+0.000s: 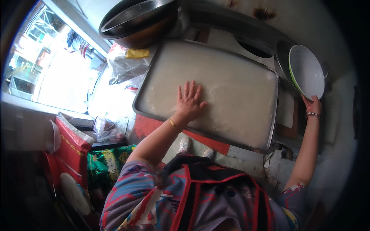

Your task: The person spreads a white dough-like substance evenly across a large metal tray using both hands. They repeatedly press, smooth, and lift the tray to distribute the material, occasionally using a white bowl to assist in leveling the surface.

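Note:
My left hand (190, 101) is spread palm down, fingers apart, over the left middle of a large metal tray (274, 115). It appears to touch the pale, grainy layer (231, 86) that fills the tray, which resembles wet rice. A gold bracelet circles that wrist. Out to the right, my right hand (313, 104) grips the lower rim of a white bowl (307, 72) with a green edge. The bowl is tipped on its side, its bare white inside facing me, beyond the tray's right end.
Large dark metal bowls (136, 26) stand nested past the tray's far left corner. Plastic bags (127, 65) lie below them. At left are a red sack (72, 147), a green printed bag (108, 161) and a white basin (53, 137). A bright doorway (66, 78) opens beyond.

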Demonstrator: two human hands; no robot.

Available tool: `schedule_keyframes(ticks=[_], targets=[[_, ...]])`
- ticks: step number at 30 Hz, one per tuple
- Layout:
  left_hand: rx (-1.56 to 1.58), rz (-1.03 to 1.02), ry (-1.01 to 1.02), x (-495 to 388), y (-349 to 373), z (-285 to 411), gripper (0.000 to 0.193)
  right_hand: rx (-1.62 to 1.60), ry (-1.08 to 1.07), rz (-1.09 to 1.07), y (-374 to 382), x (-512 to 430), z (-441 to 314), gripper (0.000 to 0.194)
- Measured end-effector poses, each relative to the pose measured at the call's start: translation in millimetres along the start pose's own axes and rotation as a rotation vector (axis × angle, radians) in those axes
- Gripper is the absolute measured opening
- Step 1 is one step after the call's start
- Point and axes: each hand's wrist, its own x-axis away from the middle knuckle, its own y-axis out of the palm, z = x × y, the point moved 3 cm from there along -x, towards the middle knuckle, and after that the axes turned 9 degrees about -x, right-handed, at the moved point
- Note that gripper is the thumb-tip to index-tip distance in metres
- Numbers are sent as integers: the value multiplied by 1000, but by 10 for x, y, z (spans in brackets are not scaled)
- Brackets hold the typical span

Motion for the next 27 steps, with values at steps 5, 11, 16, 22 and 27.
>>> schedule_keyframes(ticks=[5, 11, 16, 22, 27], targets=[[-26, -69, -238, 179, 27, -544, 69, 19, 18, -94, 70, 127, 14, 37], [-21, -164, -445, 281, 54, -951, 73, 37, 34, -103, 466, 548, 136, 30], [23, -171, -488, 365, 50, -1098, 73, 49, 41, -142, 706, 782, 209, 31], [-16, -110, -404, 280, -18, -1076, 73, 50, 18, -186, 818, 888, 240, 32], [51, -42, -316, -235, 56, -970, 73, 61, 17, -146, 877, 1040, 236, 34]])
